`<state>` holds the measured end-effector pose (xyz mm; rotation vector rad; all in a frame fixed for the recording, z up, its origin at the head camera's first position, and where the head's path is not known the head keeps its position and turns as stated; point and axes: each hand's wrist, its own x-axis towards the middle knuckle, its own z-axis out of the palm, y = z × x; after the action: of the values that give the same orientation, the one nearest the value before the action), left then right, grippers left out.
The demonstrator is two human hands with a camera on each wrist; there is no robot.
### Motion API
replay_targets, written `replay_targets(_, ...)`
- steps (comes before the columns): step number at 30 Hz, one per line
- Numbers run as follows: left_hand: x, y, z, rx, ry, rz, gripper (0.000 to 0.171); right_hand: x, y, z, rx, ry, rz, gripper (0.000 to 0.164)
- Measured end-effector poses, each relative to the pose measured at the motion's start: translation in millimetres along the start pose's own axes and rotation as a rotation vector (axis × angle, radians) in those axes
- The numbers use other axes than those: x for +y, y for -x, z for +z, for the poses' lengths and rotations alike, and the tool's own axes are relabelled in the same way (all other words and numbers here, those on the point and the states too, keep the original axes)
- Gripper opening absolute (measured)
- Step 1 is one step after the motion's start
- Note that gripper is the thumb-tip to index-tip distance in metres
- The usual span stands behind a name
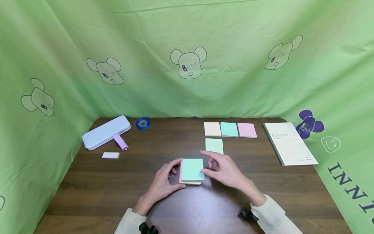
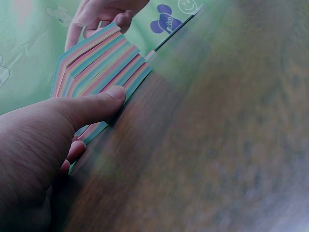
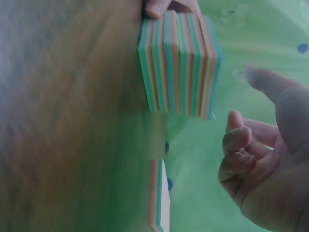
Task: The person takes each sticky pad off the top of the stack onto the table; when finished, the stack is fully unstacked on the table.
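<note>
A tall stack of sticky note pads, mint green on top, stands on the table before me. Its sides show many pastel layers, slightly out of line, in the left wrist view. My left hand grips the stack at its left, thumb on the near side and fingers toward the far side. My right hand hovers at the stack's right with nothing in it. Its index finger points out, the other fingers bend loosely, and its thumb overlaps the stack's edge in the head view. Behind that hand lies a pale green sticky pad, partly covered.
Cream, turquoise and pink sticky pads form a row at the back. A Gambit notepad lies at right. At left are a light-blue case, a purple object, a white block and blue tape.
</note>
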<state>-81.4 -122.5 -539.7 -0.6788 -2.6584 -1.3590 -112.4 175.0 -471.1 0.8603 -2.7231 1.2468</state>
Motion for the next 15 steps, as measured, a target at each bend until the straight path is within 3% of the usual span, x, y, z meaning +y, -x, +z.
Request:
replay_targets(6,0.5,0.3,-0.8,-0.001,-0.003,-0.008,0.099,-3,3,15,-0.099,0.056,0.038,0.090)
replay_targets(15,-0.2,1.2,-0.4,-0.003,-0.013,-0.013,0.100,-1,4,25,-0.074,0.021,0.035,0.079)
